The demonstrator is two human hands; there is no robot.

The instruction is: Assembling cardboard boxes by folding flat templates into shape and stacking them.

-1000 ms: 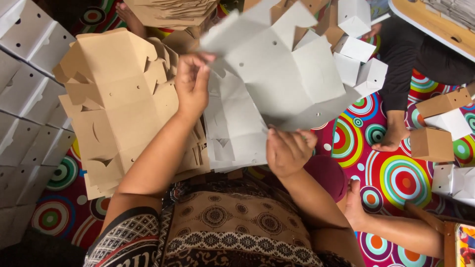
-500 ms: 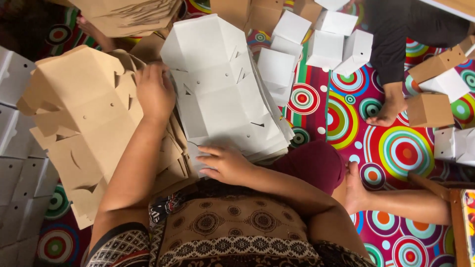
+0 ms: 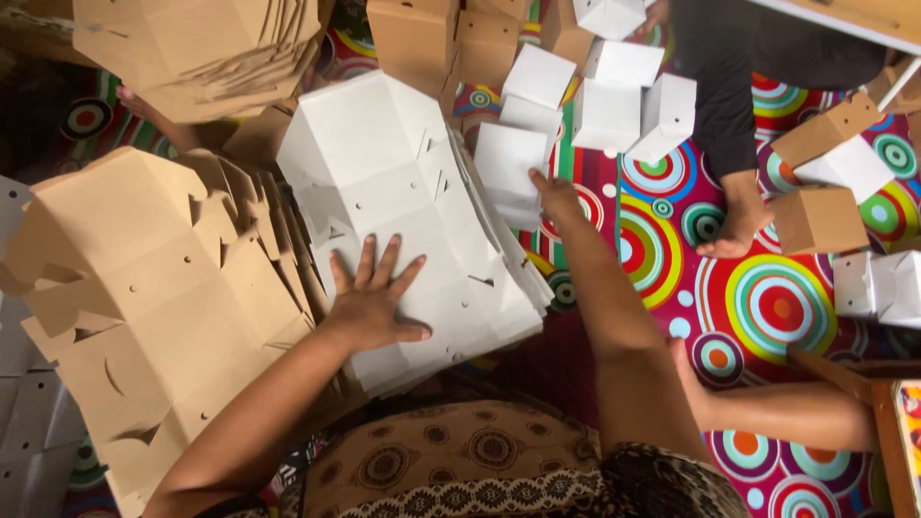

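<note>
A stack of flat white die-cut box blanks [image 3: 384,163] lies in front of me on the floor. My left hand [image 3: 372,302] rests flat on its near part, fingers spread. My right hand [image 3: 554,197] reaches past the stack's right edge and touches a folded white box [image 3: 508,158] there; its fingers are partly hidden. To the left lies a stack of flat brown cardboard blanks [image 3: 163,307], overlapping the white stack's left side.
Folded white boxes [image 3: 624,91] and brown boxes [image 3: 820,216] lie on a bright mat with coloured circles [image 3: 767,307]. Another person's leg and foot [image 3: 734,216] stand at upper right. More brown blanks [image 3: 201,53] are piled at upper left. A bare foot [image 3: 700,384] lies at lower right.
The white stack has been lowered flat onto the floor. My left hand moved from the brown stack onto the white blanks, and my right hand reached forward to the folded white box.
</note>
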